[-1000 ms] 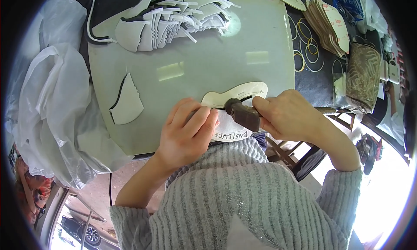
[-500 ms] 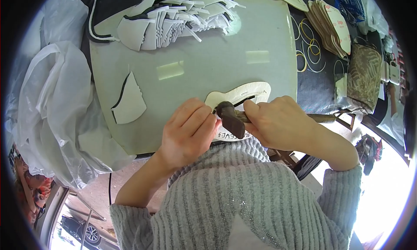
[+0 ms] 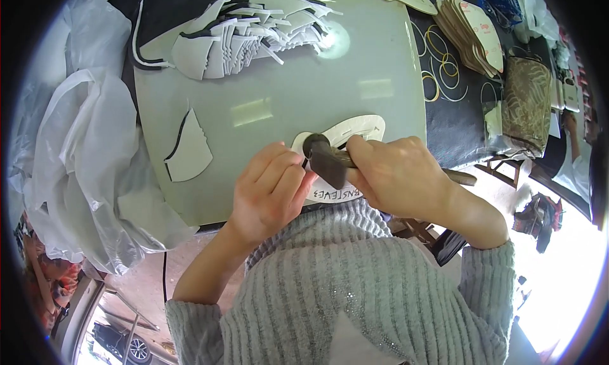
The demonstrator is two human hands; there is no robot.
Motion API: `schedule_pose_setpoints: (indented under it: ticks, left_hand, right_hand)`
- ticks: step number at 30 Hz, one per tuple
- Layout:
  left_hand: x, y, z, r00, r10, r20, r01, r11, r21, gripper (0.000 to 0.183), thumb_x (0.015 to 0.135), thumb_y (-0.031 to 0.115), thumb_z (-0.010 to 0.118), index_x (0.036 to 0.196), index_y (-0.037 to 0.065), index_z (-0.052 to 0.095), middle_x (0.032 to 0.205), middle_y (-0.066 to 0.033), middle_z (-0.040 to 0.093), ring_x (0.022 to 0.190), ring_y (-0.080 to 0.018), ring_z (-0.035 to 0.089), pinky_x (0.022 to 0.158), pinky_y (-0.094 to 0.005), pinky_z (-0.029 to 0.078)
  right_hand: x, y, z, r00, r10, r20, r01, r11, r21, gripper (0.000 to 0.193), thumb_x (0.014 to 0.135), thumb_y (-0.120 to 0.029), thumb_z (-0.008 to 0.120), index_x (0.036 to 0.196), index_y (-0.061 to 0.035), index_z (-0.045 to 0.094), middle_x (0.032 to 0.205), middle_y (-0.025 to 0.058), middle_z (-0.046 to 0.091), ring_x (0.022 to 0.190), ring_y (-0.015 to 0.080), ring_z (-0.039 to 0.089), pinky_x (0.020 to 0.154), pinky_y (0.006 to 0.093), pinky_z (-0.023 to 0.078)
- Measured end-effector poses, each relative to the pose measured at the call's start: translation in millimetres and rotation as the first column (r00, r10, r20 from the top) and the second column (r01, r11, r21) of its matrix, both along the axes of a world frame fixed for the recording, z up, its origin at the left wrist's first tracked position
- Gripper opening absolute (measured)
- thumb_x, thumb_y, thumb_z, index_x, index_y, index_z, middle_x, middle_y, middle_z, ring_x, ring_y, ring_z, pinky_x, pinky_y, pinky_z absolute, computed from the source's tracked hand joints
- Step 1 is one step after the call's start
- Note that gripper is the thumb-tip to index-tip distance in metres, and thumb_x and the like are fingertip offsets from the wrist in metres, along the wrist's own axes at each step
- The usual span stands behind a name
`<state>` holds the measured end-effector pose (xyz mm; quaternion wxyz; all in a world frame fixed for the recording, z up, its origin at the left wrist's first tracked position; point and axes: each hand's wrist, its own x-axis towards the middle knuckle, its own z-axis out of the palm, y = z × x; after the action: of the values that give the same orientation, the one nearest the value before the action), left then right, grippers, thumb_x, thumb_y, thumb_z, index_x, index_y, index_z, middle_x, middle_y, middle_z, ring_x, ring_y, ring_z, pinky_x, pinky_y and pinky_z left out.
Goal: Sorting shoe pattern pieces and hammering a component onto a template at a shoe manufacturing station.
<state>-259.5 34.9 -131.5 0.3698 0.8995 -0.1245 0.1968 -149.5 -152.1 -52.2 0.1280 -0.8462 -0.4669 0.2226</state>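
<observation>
My right hand is closed round the wooden handle of a hammer. The dark hammer head is over a cream, curved template with handwriting on it, at the near edge of the board. On the left side of that template, the fingers of my left hand are pinched together close to the hammer head. A bit of dark strip shows at these fingertips, but the hammer and fingers hide most of what they hold. A white cut piece with a black edging lies to the left of my left hand.
A heap of white, black-edged pieces lies at the far side of the pale board. Clear plastic bags crowd the left. Coiled strips, stacked cream cards and a patterned pouch are at the right.
The hammer and my right hand have shifted slightly left, along with a small leftward drift of the whole near scene. My left hand keeps its pinch beside the hammer head.
</observation>
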Motion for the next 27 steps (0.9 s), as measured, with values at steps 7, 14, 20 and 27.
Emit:
schedule_pose_setpoints:
  ticks: [7,14,20,27]
  left_hand:
    - [2.0,-3.7,2.0,1.0,0.017,-0.003,-0.017,0.999,-0.033,0.024,0.065,-0.005,0.075,0.078,0.002,0.056,0.088,-0.0103,0.062,0.082,-0.0321,0.061,0.073,-0.0381,0.054]
    - [0.4,-1.7,3.7,0.997,0.039,-0.062,-0.042,0.998,-0.051,0.02,0.071,-0.002,0.074,0.082,0.002,0.058,0.088,-0.0106,0.062,0.082,-0.0316,0.06,0.069,-0.0383,0.052]
    - [3.8,-4.2,6.0,0.995,0.029,-0.094,-0.035,0.997,-0.065,0.015,0.074,-0.004,0.07,0.081,0.001,0.058,0.089,-0.0111,0.062,0.085,-0.0302,0.06,0.067,-0.0356,0.05]
    - [10.4,-5.1,7.5,0.999,0.015,-0.029,-0.014,1.0,0.007,0.017,0.075,-0.001,0.072,0.084,0.002,0.058,0.088,-0.0107,0.061,0.083,-0.0298,0.059,0.066,-0.0355,0.048]
  right_hand:
    - [1.7,1.5,-7.9,0.999,-0.024,-0.048,0.02,0.997,-0.078,0.035,0.094,-0.032,0.057,0.078,-0.001,0.053,0.052,0.0127,0.056,0.047,0.0294,0.06,0.043,0.038,0.046]
    - [19.0,-25.0,30.2,0.902,-0.389,-0.188,0.422,0.886,0.191,0.028,0.093,-0.025,0.058,0.079,-0.0007,0.053,0.053,0.0157,0.055,0.05,0.0344,0.059,0.046,0.0405,0.047]
    - [7.5,-43.0,9.2,0.971,-0.24,0.012,0.24,0.966,-0.095,0.03,0.095,-0.027,0.055,0.083,0.0,0.051,0.054,0.0159,0.055,0.05,0.036,0.059,0.046,0.0424,0.046]
    - [9.7,-52.6,-12.1,0.964,-0.265,-0.038,0.263,0.964,-0.036,0.032,0.095,-0.027,0.055,0.082,0.0013,0.054,0.057,0.0185,0.056,0.055,0.0371,0.061,0.049,0.0443,0.046]
